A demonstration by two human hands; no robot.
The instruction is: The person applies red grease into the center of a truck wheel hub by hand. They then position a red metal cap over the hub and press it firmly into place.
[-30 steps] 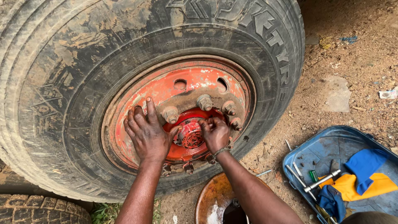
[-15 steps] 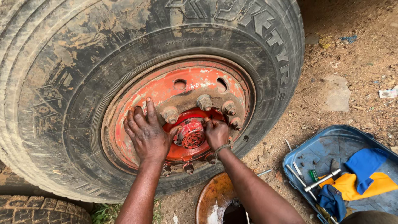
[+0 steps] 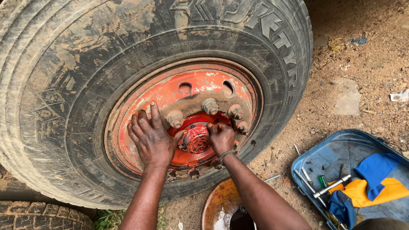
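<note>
a large muddy truck tyre [image 3: 64,85] stands upright with a rusty orange-red wheel rim [image 3: 140,102] and a red hub cap [image 3: 197,139] at its centre, ringed above by big lug nuts [image 3: 210,105]. the left hand [image 3: 150,138] lies flat, fingers spread, on the rim just left of the hub cap, while the right hand [image 3: 221,138] curls against the hub cap's right side. below the hub cap a rusty round pan [image 3: 219,202] sits on the dirt, and well to its lower right a blue tray [image 3: 341,149] holds metal tools [image 3: 330,186] and blue and yellow cloths [image 3: 379,179].

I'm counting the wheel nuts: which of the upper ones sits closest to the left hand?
The leftmost nut of the upper arc, just right of the left hand and its fingertips; the other upper nuts curve away toward the right hand.
</note>
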